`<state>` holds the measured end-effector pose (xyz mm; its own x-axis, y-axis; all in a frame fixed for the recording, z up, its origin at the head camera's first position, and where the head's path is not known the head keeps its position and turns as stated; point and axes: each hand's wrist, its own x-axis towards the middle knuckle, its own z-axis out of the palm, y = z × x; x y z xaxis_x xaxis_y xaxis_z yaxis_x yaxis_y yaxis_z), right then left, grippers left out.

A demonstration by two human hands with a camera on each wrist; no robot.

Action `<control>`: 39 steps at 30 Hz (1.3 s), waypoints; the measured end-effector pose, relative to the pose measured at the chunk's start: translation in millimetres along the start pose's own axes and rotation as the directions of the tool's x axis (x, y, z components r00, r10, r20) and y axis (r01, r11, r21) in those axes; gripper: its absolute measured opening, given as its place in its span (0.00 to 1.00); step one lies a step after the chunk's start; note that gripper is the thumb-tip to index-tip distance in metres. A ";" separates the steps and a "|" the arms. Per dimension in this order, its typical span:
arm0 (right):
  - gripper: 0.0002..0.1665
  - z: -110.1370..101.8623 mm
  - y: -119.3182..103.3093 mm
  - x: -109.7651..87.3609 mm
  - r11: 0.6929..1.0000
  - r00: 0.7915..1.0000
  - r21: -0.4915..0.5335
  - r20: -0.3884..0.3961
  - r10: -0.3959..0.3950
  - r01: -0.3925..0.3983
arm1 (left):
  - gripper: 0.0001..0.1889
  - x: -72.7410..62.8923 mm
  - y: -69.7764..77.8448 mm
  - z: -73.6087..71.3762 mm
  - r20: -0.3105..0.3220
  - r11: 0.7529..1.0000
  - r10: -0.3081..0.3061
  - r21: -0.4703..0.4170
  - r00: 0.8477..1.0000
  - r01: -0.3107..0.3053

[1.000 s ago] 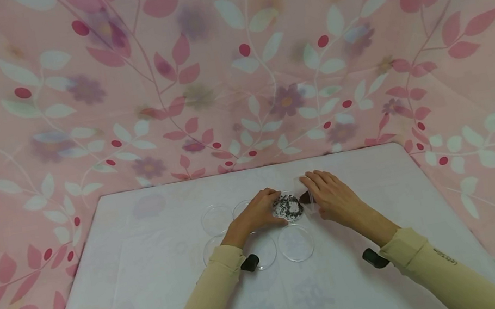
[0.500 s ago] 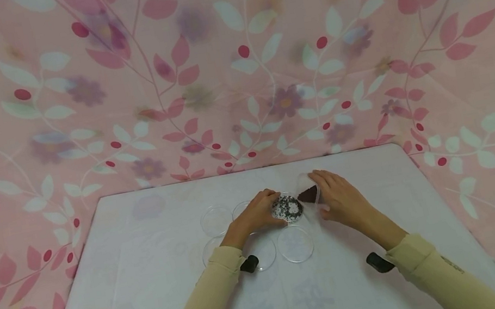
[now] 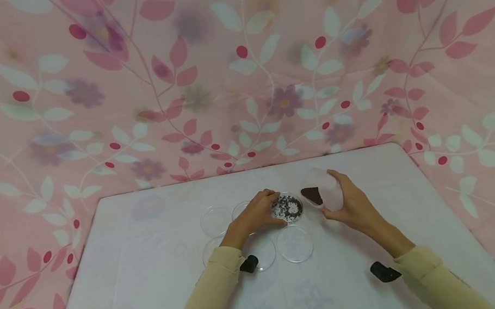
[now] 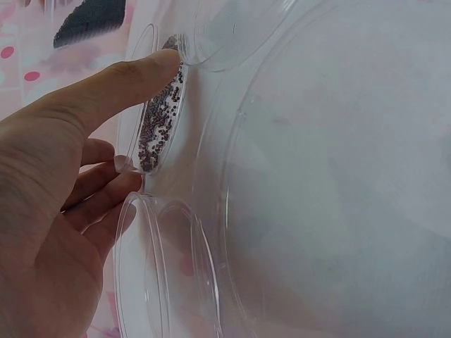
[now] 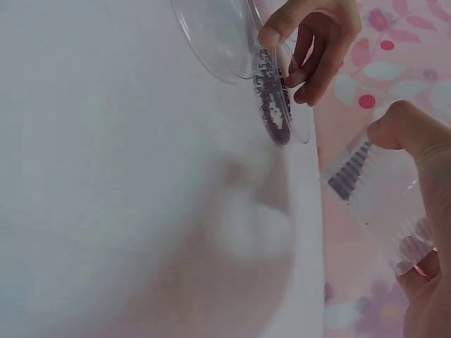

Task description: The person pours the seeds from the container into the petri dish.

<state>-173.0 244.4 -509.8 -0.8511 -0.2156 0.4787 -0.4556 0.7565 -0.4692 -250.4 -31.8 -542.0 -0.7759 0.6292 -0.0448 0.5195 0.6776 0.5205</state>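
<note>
The right hand, gripping the clear cup, has drawn it slightly away from the dish on the table, which the left hand pinches; pouring appears paused, dark grains remaining in the cup.

No legible txt, nos. or logos in any view. Thin dark mark at edge of R sleeve too small to read; faint bluish figs. on tabletop too pale to make out. Petri dishes & clear plastic cup: nothing readable.
</note>
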 end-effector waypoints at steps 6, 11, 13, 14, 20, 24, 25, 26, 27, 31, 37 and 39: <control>0.60 7.3 9.4 -13.9 0.988 0.990 0.117 -0.087 0.108 -0.097 | 0.45 0.0 0.8 -0.4 -0.008 1.000 0.009 -0.005 1.000 -0.009; 0.59 10.3 13.2 -23.6 0.953 0.973 0.234 -0.084 0.217 -0.192 | 0.45 -0.1 2.4 -0.9 0.000 1.000 0.001 -0.007 1.000 -0.001; 0.59 11.2 14.0 -26.7 0.929 0.964 0.290 -0.061 0.259 -0.231 | 0.45 -0.4 2.8 -1.2 0.001 1.000 -0.001 -0.009 1.000 0.001; 0.58 11.8 14.7 -28.2 0.915 0.959 0.316 -0.048 0.278 -0.250 | 0.45 -0.5 2.8 -1.3 0.002 1.000 -0.002 -0.008 1.000 0.002; 0.57 17.0 20.8 -36.1 0.820 0.932 0.474 0.006 0.361 -0.321 | 0.45 0.2 2.3 -1.2 0.006 1.000 -0.004 -0.003 1.000 0.004; 0.56 18.3 22.8 -40.0 0.791 0.918 0.500 0.020 0.397 -0.353 | 0.45 0.8 1.3 -0.6 0.010 1.000 -0.002 0.003 1.000 0.002; 0.56 18.1 23.0 -41.1 0.786 0.915 0.502 0.026 0.403 -0.361 | 0.45 0.9 1.2 -0.5 0.009 1.000 0.001 0.005 1.000 -0.001; 0.56 18.0 23.4 -42.3 0.783 0.913 0.504 0.031 0.407 -0.366 | 0.45 1.0 0.9 -0.3 0.007 1.000 0.004 0.008 1.000 -0.004; 0.56 18.1 24.3 -43.5 0.778 0.911 0.510 0.032 0.410 -0.368 | 0.45 1.1 0.8 -0.2 0.005 1.000 0.007 0.010 1.000 -0.007; 0.56 18.7 31.4 -49.4 0.758 0.910 0.543 0.028 0.413 -0.361 | 0.45 0.7 1.0 -0.3 0.002 1.000 0.013 0.017 1.000 -0.013; 0.56 18.7 39.3 -54.8 0.739 0.907 0.562 0.047 0.419 -0.371 | 0.45 0.1 3.1 -2.2 0.007 1.000 0.004 0.012 1.000 -0.004; 0.56 18.3 39.9 -55.2 0.740 0.906 0.557 0.055 0.420 -0.377 | 0.45 0.3 3.6 -2.9 0.007 1.000 0.005 0.016 1.000 -0.005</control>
<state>-148.9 275.2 -568.5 -0.9766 0.0886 0.1960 -0.1620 0.2969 -0.9411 -249.8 -30.3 -537.7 -0.7709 0.6352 -0.0479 0.5292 0.6805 0.5069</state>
